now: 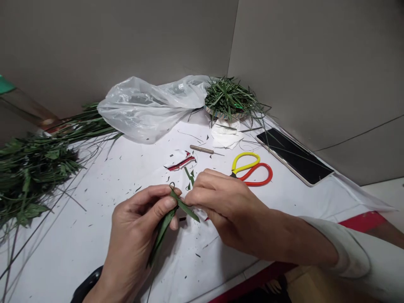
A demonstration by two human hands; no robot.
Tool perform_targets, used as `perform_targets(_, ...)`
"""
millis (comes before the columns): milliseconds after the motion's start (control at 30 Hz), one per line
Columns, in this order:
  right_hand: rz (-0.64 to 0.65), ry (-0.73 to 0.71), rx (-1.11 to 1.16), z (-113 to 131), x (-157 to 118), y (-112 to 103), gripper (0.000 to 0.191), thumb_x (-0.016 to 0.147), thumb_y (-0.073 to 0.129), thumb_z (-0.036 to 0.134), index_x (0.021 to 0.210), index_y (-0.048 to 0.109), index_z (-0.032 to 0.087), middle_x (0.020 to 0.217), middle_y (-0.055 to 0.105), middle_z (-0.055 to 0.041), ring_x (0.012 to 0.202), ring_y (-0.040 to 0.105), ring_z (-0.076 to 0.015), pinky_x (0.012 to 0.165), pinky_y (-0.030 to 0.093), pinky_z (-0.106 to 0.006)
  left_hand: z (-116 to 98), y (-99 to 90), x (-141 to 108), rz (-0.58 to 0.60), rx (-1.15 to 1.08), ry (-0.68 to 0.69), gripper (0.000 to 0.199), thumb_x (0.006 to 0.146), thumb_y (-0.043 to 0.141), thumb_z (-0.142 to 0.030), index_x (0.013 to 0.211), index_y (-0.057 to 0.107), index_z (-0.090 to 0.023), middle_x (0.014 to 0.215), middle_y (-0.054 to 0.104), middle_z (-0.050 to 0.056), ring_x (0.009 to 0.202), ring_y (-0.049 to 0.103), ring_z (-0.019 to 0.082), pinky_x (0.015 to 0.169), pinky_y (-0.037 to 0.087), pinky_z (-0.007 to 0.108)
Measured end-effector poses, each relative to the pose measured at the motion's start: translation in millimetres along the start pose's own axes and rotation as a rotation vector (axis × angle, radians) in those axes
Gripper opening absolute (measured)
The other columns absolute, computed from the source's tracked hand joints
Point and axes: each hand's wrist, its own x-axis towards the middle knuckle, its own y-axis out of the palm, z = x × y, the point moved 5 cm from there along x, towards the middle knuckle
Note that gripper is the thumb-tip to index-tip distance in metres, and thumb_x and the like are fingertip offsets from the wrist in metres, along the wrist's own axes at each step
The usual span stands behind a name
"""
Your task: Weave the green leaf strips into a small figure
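Observation:
My left hand (139, 223) pinches a folded green leaf strip (162, 235) between thumb and fingers. A small loop stands up at the top of the strip, and one pointed end sticks out to the right. Close against it, my right hand (221, 206) is closed, with its fingertips at the fold; what they grip there is hidden behind the knuckles. Just beyond the right hand lie scissors (252, 169) with one yellow and one red handle, their blades mostly covered by the hand. A thin tool with a brown handle (202, 149) rests further back.
A bowl heaped with cut leaf strips (230, 99) stands at the back beside a clear plastic bag (151, 107). Leafy stalks (34, 168) fill the left side. A phone (295, 155) lies at right, near white tissue (225, 134). Leaf scraps dot the white table cover (94, 252).

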Motion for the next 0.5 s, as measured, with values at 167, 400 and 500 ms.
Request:
perform_targets(167,-0.041,0.077,-0.016,-5.3,1.0,-3.5,0.024,0.087,0.046,0.004,0.087,0.067,0.015,0.079,0.056,-0.0018,0.074,0.051,-0.0140,0.066,0.041,-0.027,2.6,1.0,3.6,0.099,0.008,-0.024,0.009,0.078,0.079,-0.028,0.076,0.073,-0.021,0.055,0.063,-0.004,0.049,0.054,0.009,0.049,0.041,0.016)
perform_targets(400,-0.096,0.052,-0.103,-3.0,2.4,-2.1,0.019,0.090,0.048,0.010,0.086,0.067,0.010,0.080,0.063,-0.0060,0.078,0.053,-0.0177,0.075,0.041,-0.034,10.5,3.2,2.8,0.248,0.067,-0.023,0.008,0.090,0.068,-0.029,0.084,0.067,-0.024,0.065,0.064,-0.003,0.065,0.056,0.013,0.066,0.045,0.021)
perform_targets(500,-0.052,0.038,-0.130,-1.4,2.5,0.5,0.020,0.093,0.049,0.014,0.084,0.066,0.011,0.077,0.064,-0.0042,0.075,0.053,-0.0175,0.078,0.039,-0.036,9.8,4.8,1.0,0.270,0.089,-0.001,0.011,0.092,0.066,-0.029,0.082,0.065,-0.025,0.067,0.063,-0.004,0.068,0.056,0.013,0.068,0.044,0.021)
